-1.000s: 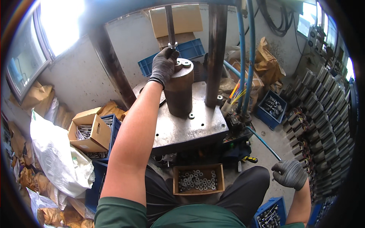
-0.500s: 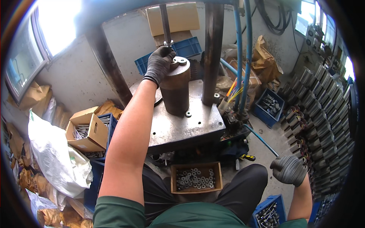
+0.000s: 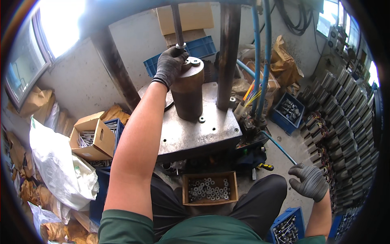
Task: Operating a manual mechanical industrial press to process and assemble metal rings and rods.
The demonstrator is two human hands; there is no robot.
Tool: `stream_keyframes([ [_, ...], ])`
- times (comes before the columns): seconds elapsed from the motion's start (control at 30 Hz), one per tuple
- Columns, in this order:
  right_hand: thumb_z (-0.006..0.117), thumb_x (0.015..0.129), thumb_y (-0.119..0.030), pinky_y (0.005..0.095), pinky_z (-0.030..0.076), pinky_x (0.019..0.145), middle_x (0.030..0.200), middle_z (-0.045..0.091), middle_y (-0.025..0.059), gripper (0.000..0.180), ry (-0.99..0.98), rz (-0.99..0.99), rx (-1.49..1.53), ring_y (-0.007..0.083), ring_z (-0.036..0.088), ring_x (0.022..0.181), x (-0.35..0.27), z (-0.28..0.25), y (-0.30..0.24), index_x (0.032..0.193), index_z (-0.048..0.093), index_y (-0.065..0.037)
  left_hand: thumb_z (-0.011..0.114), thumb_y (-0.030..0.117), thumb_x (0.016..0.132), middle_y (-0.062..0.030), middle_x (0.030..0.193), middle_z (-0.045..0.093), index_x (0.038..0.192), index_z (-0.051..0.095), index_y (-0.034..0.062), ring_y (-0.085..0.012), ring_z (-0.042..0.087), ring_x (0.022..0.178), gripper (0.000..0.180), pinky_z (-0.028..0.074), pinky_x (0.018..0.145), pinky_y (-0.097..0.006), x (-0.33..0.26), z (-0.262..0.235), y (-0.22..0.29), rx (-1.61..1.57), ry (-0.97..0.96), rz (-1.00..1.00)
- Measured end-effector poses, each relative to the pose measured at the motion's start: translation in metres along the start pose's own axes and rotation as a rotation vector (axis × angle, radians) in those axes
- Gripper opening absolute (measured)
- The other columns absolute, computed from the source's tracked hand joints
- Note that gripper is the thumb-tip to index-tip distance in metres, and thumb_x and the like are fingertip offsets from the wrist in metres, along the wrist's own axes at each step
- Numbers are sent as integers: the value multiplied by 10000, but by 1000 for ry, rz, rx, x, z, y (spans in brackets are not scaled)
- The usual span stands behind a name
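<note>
My left hand [image 3: 170, 64], in a dark grey knit glove, is at the top of a thick upright steel cylinder [image 3: 187, 97]. Its fingers are closed just below the collar of a vertical metal rod [image 3: 177, 25]; what they hold is hidden. Beside the fingertips a small metal ring [image 3: 195, 62] lies on the cylinder's top, with another round part partly covered by the hand. At the right, my gloved right hand [image 3: 309, 181] is at the end of a blue lever [image 3: 279, 147]. Its thumb and fingers stand apart, with the lever's tip against the top of the hand.
The cylinder stands on a steel press table [image 3: 191, 140] between dark columns [image 3: 228, 57]. A wooden box [image 3: 185, 191] of metal rings sits between my legs. Blue crates [image 3: 287, 127] of parts and stacked metal cylinders [image 3: 345, 134] are at the right. A carton [image 3: 103, 140] and white sack [image 3: 61, 162] lie left.
My right hand has loosened, its thumb and fingers parting at the lever's end. My left hand stays at the cylinder's top under the rod. The view has shifted slightly.
</note>
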State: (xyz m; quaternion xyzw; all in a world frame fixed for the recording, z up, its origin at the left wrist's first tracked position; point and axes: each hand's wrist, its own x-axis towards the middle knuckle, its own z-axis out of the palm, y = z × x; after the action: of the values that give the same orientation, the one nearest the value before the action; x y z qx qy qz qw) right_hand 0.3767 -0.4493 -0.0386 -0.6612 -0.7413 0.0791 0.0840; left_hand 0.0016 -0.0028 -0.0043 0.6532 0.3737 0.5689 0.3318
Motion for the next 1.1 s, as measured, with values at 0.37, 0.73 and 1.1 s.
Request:
stream_keyframes([
  [0.37, 615, 1030, -363, 363, 539, 811, 977, 685, 151, 379, 869, -181, 86, 256, 678, 863, 158, -96, 12, 1088, 668, 9, 727, 390, 964, -64, 933, 655, 1246, 563, 15, -132, 624, 808, 497, 551, 774, -305, 2, -2, 6, 8, 8, -1],
  [0.73, 661, 898, -227, 426, 555, 917, 1105, 712, 215, 329, 416, -73, -39, 365, 705, 1030, 58, -45, 25, 1164, 699, -37, 498, 300, 1057, -31, 912, 665, 1138, 629, 126, -108, 627, 801, 233, 529, 733, -268, 0, -4, 4, -132, 87, 39],
  [1.1, 664, 809, -283, 467, 569, 702, 827, 709, 146, 236, -199, 31, -44, 379, 695, 770, -19, 12, 12, 921, 739, -90, 529, 337, 1071, 1, 823, 601, 1168, 649, 78, -91, 563, 730, 301, 491, 698, -267, 1, -2, 4, -191, -41, 14],
])
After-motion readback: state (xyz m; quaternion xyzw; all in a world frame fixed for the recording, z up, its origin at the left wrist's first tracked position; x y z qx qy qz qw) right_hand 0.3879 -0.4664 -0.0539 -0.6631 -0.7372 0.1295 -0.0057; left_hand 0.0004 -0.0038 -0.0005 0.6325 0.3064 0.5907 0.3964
